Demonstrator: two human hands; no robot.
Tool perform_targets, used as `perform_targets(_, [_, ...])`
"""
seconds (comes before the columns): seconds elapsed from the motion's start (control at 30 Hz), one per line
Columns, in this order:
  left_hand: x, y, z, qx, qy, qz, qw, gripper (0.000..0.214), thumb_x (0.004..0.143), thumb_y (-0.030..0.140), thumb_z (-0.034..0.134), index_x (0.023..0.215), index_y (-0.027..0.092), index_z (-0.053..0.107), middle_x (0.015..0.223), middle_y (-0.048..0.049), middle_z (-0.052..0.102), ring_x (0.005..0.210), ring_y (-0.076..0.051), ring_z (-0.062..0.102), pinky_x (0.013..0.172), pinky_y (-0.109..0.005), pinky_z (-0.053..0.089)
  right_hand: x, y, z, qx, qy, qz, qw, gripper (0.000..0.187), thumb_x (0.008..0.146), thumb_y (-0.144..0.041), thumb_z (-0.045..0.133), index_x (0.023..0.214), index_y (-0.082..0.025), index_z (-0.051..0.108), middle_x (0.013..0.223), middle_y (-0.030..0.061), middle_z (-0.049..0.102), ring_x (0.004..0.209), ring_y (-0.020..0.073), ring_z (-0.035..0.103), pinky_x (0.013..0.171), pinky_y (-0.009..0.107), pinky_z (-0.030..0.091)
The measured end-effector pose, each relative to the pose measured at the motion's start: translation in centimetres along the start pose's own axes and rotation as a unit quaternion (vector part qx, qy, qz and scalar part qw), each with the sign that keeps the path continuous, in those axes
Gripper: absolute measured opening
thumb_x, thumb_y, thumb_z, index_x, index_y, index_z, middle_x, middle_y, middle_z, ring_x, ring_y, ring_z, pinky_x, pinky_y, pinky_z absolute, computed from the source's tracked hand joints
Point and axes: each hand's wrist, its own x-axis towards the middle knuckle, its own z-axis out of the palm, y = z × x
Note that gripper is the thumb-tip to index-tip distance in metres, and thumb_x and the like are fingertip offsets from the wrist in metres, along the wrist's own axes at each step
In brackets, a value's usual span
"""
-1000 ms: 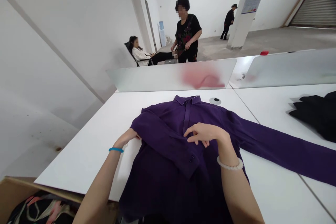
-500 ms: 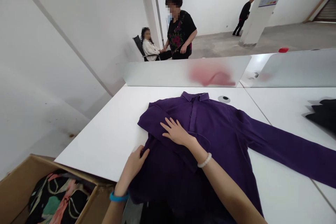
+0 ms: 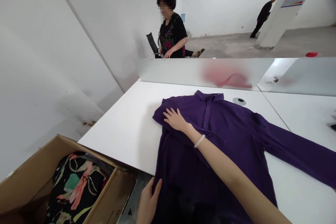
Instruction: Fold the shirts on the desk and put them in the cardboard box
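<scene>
A purple long-sleeved shirt (image 3: 236,140) lies front up on the white table (image 3: 123,119), its collar toward the far side. One sleeve is folded across the chest, while the other stretches out to the right. My right hand (image 3: 176,119) rests flat on the folded sleeve near the shoulder, fingers spread. Low in the view, my left hand (image 3: 148,199) has its thumb and fingers closed on the shirt's left side edge. The shirt's hem runs into dark shadow at the bottom.
An open cardboard box (image 3: 105,192) with a black floral garment (image 3: 76,185) stands left of the table. A frosted divider (image 3: 170,73) borders the far edge. Behind it is a person in a black flowered top (image 3: 173,35); another person (image 3: 264,15) is by the pillar.
My left hand has slid down the shirt's side edge toward the hem. My right hand has moved slightly up the folded sleeve toward the shoulder. The view has turned left.
</scene>
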Motion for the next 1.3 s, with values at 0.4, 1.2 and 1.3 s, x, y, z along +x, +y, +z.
perform_targets(0.4, [-0.8,-5.0,1.5,0.002,-0.043,0.006,0.999,0.065,0.082,0.070,0.028,0.106,0.022,0.066,0.108,-0.0112,0.069,0.115,-0.028,0.057,0.097,-0.037,0.045,4.3,1.8,3.2,0.011,0.030,0.026,0.999,0.049,0.099,-0.041,0.029,0.143,-0.022,0.040,0.151,0.0088,0.031,0.140,0.0282,0.022,0.112,0.053,0.017])
perform_targets(1.2, [19.1,7.5,0.7,0.322,-0.032,0.399,0.858,0.039,0.091,0.015,0.031,0.117,0.017,0.060,0.128,-0.0070,0.059,0.120,-0.018,0.053,0.106,-0.034,0.040,-5.5,0.0,-0.7,0.097,0.104,0.146,0.979,0.043,0.095,-0.018,0.030,0.132,-0.012,0.051,0.109,0.0158,0.068,0.098,0.0249,0.066,0.089,0.037,0.046])
perform_targets(1.3, [20.9,8.2,2.0,0.331,-0.037,0.410,0.849,0.035,0.091,0.016,0.037,0.118,0.019,0.060,0.126,-0.0066,0.060,0.118,-0.019,0.054,0.103,-0.033,0.042,-5.8,1.1,-1.2,0.135,0.172,0.173,0.960,0.048,0.096,-0.017,0.021,0.135,-0.010,0.047,0.106,0.0120,0.070,0.091,0.0203,0.068,0.084,0.031,0.049])
